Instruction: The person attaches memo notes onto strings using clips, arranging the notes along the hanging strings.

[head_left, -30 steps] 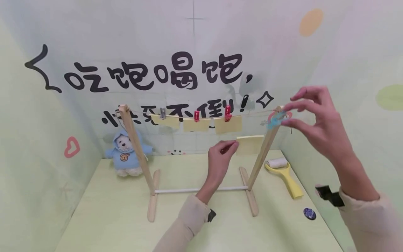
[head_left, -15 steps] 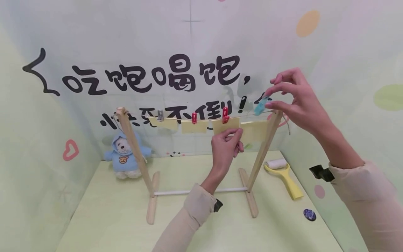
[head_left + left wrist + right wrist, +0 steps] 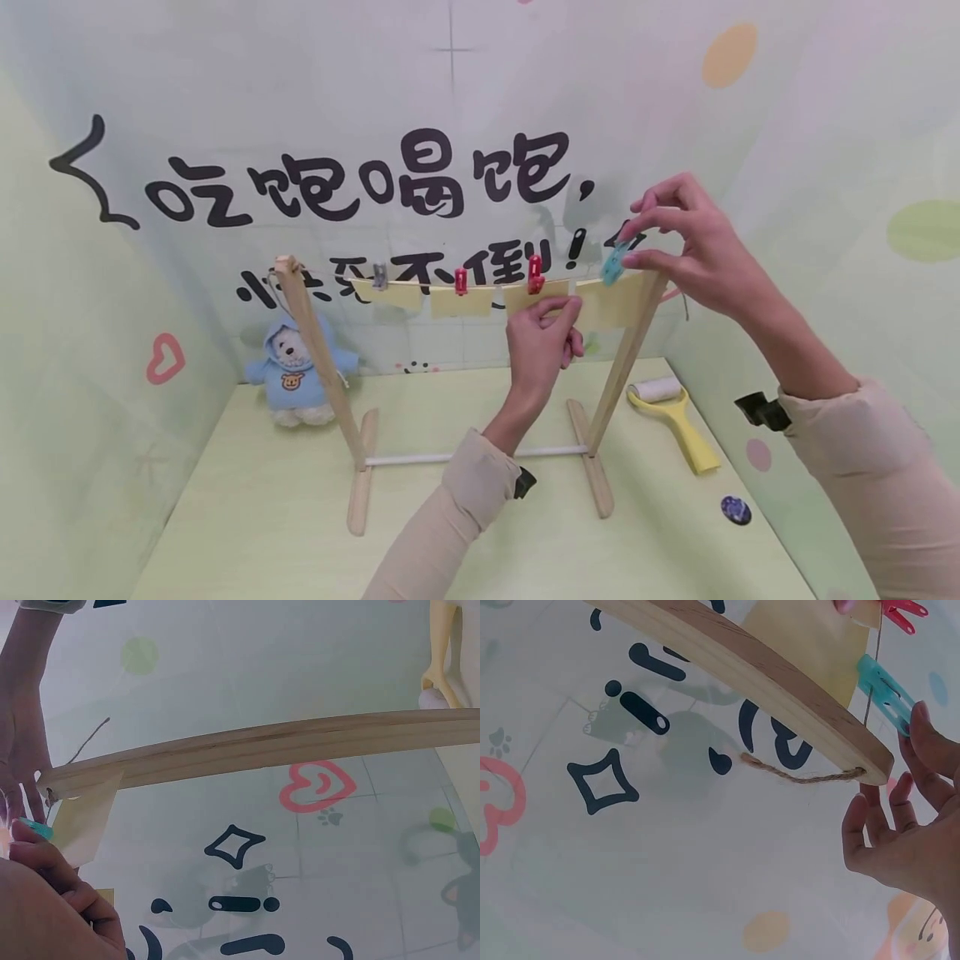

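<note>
My left hand (image 3: 542, 346) pinches the left edge of a pale yellow paper sheet (image 3: 609, 304), whose top edge is level with the string beside the right post. Between the thumb and forefinger of my right hand (image 3: 705, 246) is a light blue clothespin (image 3: 612, 265), tilted over the sheet's top edge. In the right wrist view the clothespin (image 3: 885, 694) lies across the string (image 3: 868, 709) at the corner of the sheet (image 3: 802, 645). Further left, a grey clothespin (image 3: 380, 277) and two red clothespins (image 3: 461, 282) hold three similar sheets on the string.
The string hangs between the posts of a wooden stand (image 3: 630, 367) with a white crossbar (image 3: 408, 459). A plush toy in a blue hoodie (image 3: 296, 379) sits behind the left post. On the table's right lie a yellow-handled lint roller (image 3: 686, 429) and a dark oval object (image 3: 736, 510).
My left hand has raised the yellow sheet to the string. My right hand has brought the blue clothespin leftward from the right post and down onto the sheet's top edge.
</note>
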